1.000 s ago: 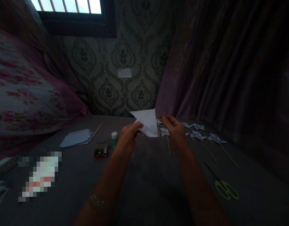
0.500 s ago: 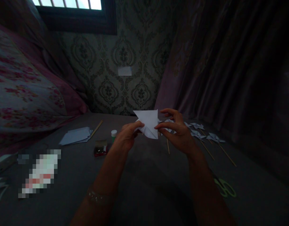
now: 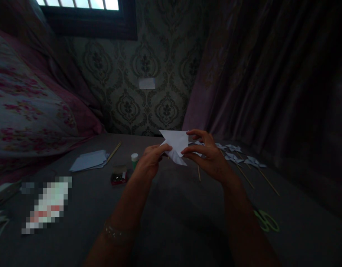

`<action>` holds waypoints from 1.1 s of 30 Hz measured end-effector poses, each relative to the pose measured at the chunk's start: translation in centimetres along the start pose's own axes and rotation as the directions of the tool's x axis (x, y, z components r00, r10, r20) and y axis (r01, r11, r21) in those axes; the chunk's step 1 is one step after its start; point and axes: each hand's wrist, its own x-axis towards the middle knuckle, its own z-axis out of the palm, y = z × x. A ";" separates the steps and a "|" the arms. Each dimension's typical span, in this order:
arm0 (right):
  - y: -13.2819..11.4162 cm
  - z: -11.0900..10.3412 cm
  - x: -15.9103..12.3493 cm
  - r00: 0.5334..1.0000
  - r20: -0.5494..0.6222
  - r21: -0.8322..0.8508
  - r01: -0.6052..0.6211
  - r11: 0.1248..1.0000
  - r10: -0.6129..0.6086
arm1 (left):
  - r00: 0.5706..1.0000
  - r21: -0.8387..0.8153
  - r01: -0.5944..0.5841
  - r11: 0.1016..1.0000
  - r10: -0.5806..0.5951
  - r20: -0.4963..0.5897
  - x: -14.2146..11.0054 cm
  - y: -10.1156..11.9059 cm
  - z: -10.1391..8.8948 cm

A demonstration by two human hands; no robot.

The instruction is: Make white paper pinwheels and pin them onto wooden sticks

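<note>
A white sheet of paper (image 3: 176, 140), cut and partly curled toward its middle, is held up above the grey surface. My left hand (image 3: 152, 159) pinches it at the lower left, with the thumb pressed on the front and the other fingers mostly hidden behind. My right hand (image 3: 208, 154) has its fingertips on the paper's right edge, one finger at the upper corner and others lower down at a cut flap. Beyond the right hand lie several white paper pinwheels (image 3: 253, 161) on wooden sticks, some partly covered by that hand.
Scissors with green handles (image 3: 267, 221) lie at the right, partly behind my forearm. To the left are a small open box of metal pieces (image 3: 119, 178), a glue stick (image 3: 134, 158), stacked white paper (image 3: 88, 161) and wooden sticks (image 3: 114, 152). A patterned wall (image 3: 165, 74) rises behind.
My right hand has come left from beside the paper and now touches its right edge. The paper's lower right flap has separated from the sheet above it. My left hand keeps its pinch.
</note>
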 end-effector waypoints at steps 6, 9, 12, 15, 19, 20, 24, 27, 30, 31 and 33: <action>-0.2 0.2 0.2 0.998 -0.042 0.009 -0.042 0.999 0.043 | 0.998 0.000 -0.041 0.999 0.041 0.049 -0.5 0.2 0.3; -0.3 0.4 0.4 0.992 -0.097 0.024 -0.076 0.997 0.078 | 0.996 0.002 -0.053 0.999 0.052 0.078 -0.8 0.3 0.6; -0.3 0.7 0.5 0.981 -0.159 0.028 -0.111 0.993 0.114 | 0.995 0.000 -0.054 0.999 0.054 0.085 -1.1 0.3 0.9; -0.2 0.8 0.5 0.969 -0.206 0.025 -0.136 0.990 0.138 | 0.993 0.005 -0.077 0.997 0.076 0.087 -1.2 0.1 1.1; -0.3 0.9 0.5 0.967 -0.209 0.009 -0.147 0.989 0.145 | 0.993 -0.002 -0.066 0.998 0.066 0.099 -1.4 0.1 1.2; -0.3 0.9 0.5 0.968 -0.204 0.003 -0.148 0.989 0.146 | 0.993 -0.006 -0.062 0.998 0.062 0.098 -1.4 0.1 1.2; -0.5 1.0 0.4 0.969 -0.192 -0.016 -0.164 0.986 0.158 | 0.991 -0.008 -0.072 0.997 0.072 0.117 -1.5 0.1 1.2; -0.7 1.1 0.4 0.964 -0.202 -0.028 -0.180 0.983 0.171 | 0.990 -0.002 -0.072 0.997 0.072 0.122 -1.5 0.1 1.3; -0.8 1.1 0.4 0.961 -0.211 -0.042 -0.193 0.980 0.180 | 0.992 -0.004 -0.069 0.998 0.069 0.110 -1.6 0.2 1.4; -0.8 1.1 0.4 0.960 -0.214 -0.046 -0.195 0.980 0.182 | 0.992 -0.005 -0.069 0.998 0.069 0.106 -1.7 0.2 1.5; -0.7 1.2 0.4 0.959 -0.220 -0.050 -0.196 0.979 0.181 | 0.993 -0.003 -0.067 0.998 0.067 0.099 -1.7 0.3 1.6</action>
